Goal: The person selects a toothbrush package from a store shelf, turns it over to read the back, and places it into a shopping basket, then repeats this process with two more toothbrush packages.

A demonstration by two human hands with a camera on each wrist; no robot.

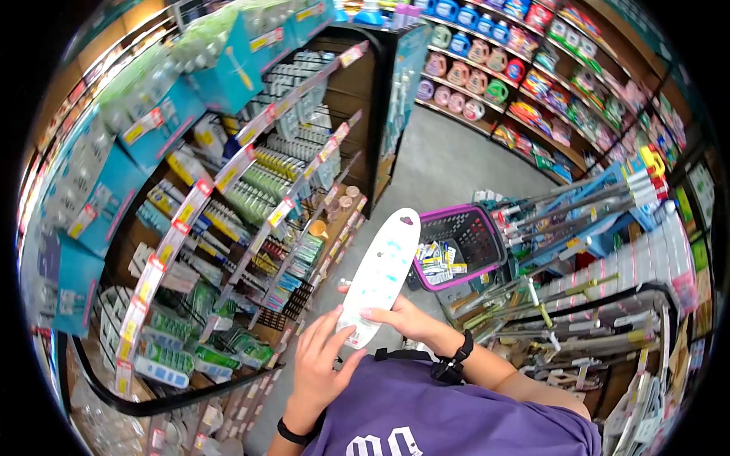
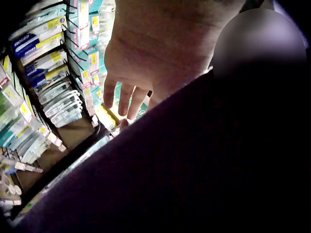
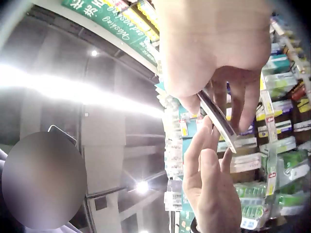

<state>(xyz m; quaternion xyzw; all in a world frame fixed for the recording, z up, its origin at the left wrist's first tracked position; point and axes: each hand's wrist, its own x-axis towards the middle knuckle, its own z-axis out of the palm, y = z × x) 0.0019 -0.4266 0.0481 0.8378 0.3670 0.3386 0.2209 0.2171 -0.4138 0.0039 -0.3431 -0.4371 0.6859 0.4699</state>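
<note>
A long white package (image 1: 380, 266) with blue marks and a hang hole at its top stands tilted before the purple shirt. The right hand (image 1: 411, 318) pinches its lower right side, thumb on the face and fingers behind. Beside the lower left edge is the left hand (image 1: 319, 363), fingers extended, their tips at the package. In the right wrist view the package (image 3: 218, 119) appears edge-on between the thumb and fingers of the right hand (image 3: 218, 43), with the left hand (image 3: 210, 189) below. The left wrist view shows the left hand (image 2: 155, 43) with fingers extended; the package is hidden there.
A black basket with a purple rim (image 1: 456, 287) holds several small packs on the right. Racks of hanging packages (image 1: 266, 175) line the left. Mops and poles (image 1: 570, 228) stand at the right. Shelves of bottles (image 1: 487, 53) lie beyond the grey floor (image 1: 441, 156).
</note>
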